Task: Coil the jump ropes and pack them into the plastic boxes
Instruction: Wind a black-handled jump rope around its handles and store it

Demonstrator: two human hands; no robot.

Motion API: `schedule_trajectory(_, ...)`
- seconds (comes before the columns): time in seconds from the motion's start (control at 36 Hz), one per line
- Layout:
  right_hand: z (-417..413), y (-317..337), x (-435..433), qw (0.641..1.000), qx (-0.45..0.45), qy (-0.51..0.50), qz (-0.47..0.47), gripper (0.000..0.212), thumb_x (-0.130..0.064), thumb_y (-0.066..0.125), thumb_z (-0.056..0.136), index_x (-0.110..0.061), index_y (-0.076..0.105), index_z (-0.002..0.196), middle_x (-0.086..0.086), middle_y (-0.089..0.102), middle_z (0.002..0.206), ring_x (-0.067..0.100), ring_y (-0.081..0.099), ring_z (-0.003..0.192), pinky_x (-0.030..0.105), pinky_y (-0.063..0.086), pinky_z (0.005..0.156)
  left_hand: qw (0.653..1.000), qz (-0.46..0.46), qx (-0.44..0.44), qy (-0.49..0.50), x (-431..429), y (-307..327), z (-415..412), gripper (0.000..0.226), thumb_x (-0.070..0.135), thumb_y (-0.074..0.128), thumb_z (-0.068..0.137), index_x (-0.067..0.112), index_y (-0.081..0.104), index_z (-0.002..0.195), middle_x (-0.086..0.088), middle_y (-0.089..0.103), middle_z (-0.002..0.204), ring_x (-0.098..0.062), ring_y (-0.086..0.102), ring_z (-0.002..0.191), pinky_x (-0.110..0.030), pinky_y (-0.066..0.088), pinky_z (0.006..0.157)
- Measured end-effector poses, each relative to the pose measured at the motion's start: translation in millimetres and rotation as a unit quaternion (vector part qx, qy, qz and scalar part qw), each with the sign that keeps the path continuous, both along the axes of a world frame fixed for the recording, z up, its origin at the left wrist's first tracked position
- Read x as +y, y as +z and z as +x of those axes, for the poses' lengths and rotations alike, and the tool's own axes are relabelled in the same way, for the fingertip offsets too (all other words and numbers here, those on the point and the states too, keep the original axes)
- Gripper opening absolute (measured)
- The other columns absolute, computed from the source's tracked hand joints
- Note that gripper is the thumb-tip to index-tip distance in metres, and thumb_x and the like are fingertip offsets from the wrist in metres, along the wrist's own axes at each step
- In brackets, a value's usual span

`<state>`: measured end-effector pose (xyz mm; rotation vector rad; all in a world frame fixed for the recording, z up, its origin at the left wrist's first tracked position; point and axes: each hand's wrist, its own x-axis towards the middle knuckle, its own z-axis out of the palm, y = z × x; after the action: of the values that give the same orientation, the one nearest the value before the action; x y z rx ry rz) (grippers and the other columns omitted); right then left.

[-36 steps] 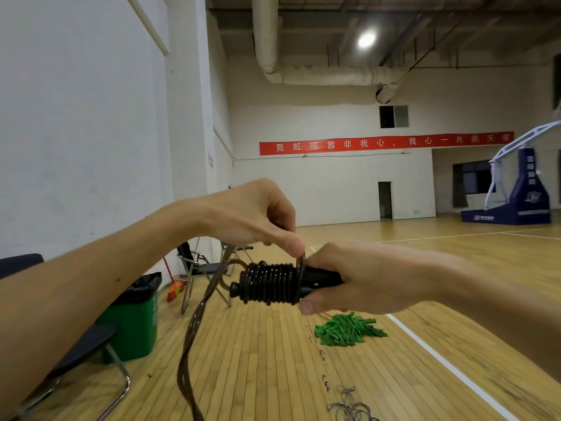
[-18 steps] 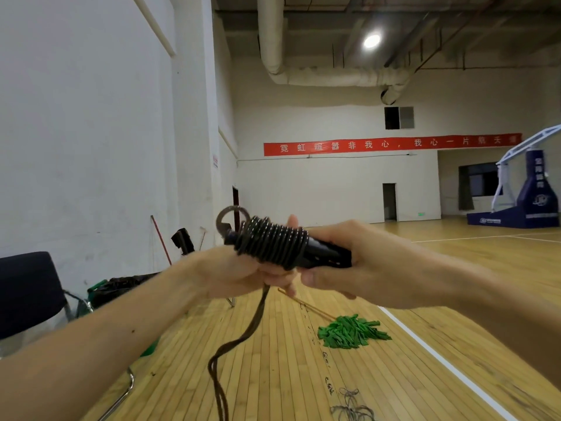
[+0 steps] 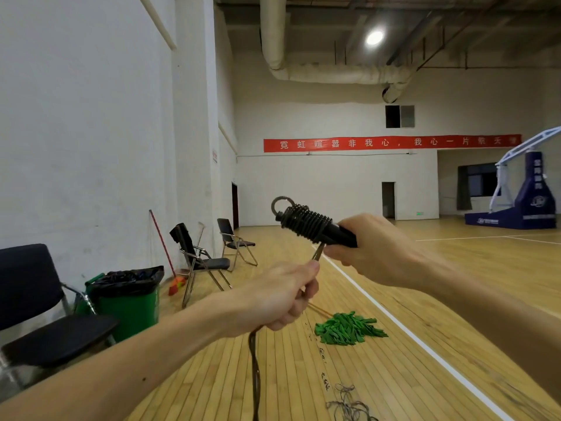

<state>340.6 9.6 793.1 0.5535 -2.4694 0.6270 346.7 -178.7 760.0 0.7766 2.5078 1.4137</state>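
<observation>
Head view of a gymnasium with a wooden floor. The right hand is raised at mid-frame with its fingers curled round the black handle of a dark jump rope. The handle tilts up and to the left, away from the palm. Many close turns of the rope are wound round its exposed part, and a small loop stands out at its far tip. From the underside of the winding a short stretch of rope runs down to the left hand, which lies lower and nearer the camera. It is closed in a fist about the rope, thumb and forefinger pinching it at the top. Below this fist the free length hangs down towards the bottom edge of the frame. Both hands and the rope are held in the air, well above the floor. On the floor beyond the hands lies a heap of green strips beside a white court line, and a tangle of thin cords lies nearer the bottom edge. Along the left wall stand a green bin lined with a black bag, three folding chairs and a broom. A red banner hangs on the far wall, and a blue basketball stand stands at the right.
</observation>
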Motion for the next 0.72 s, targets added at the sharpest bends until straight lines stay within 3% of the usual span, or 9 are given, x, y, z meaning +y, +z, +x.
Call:
schedule_trajectory(0.06,-4,-1,1,1.0,-0.008,-0.01,0.017,0.02,-0.026,0.065,0.098,-0.014,0.062,0.082,0.007,0.067,0.075,0.014,0.049,0.053,0.018,0.036,0.046,0.993,-0.082,0.083,0.021,1,2,3,0.041,0.048,0.03,0.106,0.017,0.05,0.089,0.009,0.039,0.061,-0.007,0.033,0.051,-0.02,0.029,0.048)
schedule_trajectory(0.11,-10,-3,2,0.999,-0.008,-0.026,0.029,0.021,-0.024,0.065,0.098,-0.019,0.059,0.078,0.003,0.065,0.074,0.015,0.051,0.054,0.019,0.037,0.047,0.966,-0.189,0.174,0.03,2,4,6,0.033,0.049,0.036,0.104,0.022,0.055,0.104,0.012,0.047,0.08,-0.002,0.045,0.068,-0.019,0.035,0.059)
schedule_trajectory(0.19,-22,-5,11,0.998,0.004,-0.068,0.009,0.012,-0.023,0.065,0.097,-0.014,0.066,0.09,0.006,0.068,0.079,0.024,0.064,0.065,0.035,0.05,0.058,0.924,-0.297,0.236,0.043,0,3,8,0.029,0.049,0.044,0.102,0.028,0.052,0.121,0.017,0.05,0.095,-0.001,0.051,0.086,-0.018,0.039,0.069)
schedule_trajectory(0.28,-29,-8,21,0.995,-0.025,-0.096,0.01,0.011,-0.023,0.065,0.098,-0.012,0.067,0.097,0.002,0.072,0.079,0.017,0.065,0.065,0.03,0.051,0.059,0.908,-0.307,0.279,0.053,0,7,6,0.017,0.044,0.045,0.103,0.03,0.055,0.106,0.012,0.055,0.081,-0.001,0.05,0.066,-0.018,0.041,0.063)
schedule_trajectory(0.36,-33,-13,23,0.992,-0.046,-0.111,0.033,0.013,-0.023,0.065,0.098,-0.012,0.067,0.104,0.0,0.073,0.078,0.012,0.066,0.067,0.028,0.052,0.062,0.87,-0.316,0.373,0.055,1,21,2,0.023,0.041,0.044,0.104,0.033,0.049,0.083,0.009,0.054,0.071,-0.004,0.047,0.056,-0.02,0.044,0.057)
schedule_trajectory(0.42,-33,-13,22,0.992,-0.057,-0.107,0.038,0.016,-0.024,0.065,0.098,-0.011,0.068,0.108,-0.001,0.073,0.077,0.008,0.066,0.065,0.024,0.052,0.06,0.844,-0.312,0.434,0.051,1,30,-1,0.024,0.041,0.044,0.104,0.028,0.056,0.087,0.01,0.053,0.07,-0.004,0.051,0.058,-0.025,0.05,0.061)
schedule_trajectory(0.56,-27,-5,16,0.99,-0.099,-0.081,0.058,0.014,-0.024,0.064,0.099,-0.014,0.066,0.107,-0.004,0.073,0.073,-0.004,0.055,0.045,0.012,0.038,0.045,0.734,-0.35,0.578,0.063,-4,57,-13,0.038,0.048,0.035,0.102,0.021,0.061,0.11,0.016,0.047,0.074,-0.005,0.049,0.067,-0.023,0.044,0.065)
schedule_trajectory(0.61,-23,-2,11,0.988,-0.116,-0.066,0.078,0.009,-0.024,0.064,0.098,-0.015,0.065,0.1,-0.004,0.071,0.069,-0.006,0.05,0.037,0.011,0.037,0.041,0.692,-0.337,0.637,0.035,-7,68,-19,0.05,0.053,0.029,0.098,0.016,0.063,0.103,0.012,0.052,0.076,-0.008,0.05,0.064,-0.022,0.044,0.058)
schedule_trajectory(0.72,-10,1,-1,0.982,-0.141,-0.04,0.121,0.016,-0.023,0.065,0.098,-0.021,0.06,0.083,-0.006,0.065,0.063,-0.003,0.048,0.035,0.012,0.036,0.04,0.614,-0.313,0.725,0.004,-10,82,-28,0.046,0.053,0.037,0.096,0.016,0.06,0.081,0.013,0.046,0.064,-0.003,0.034,0.047,-0.012,0.022,0.044)
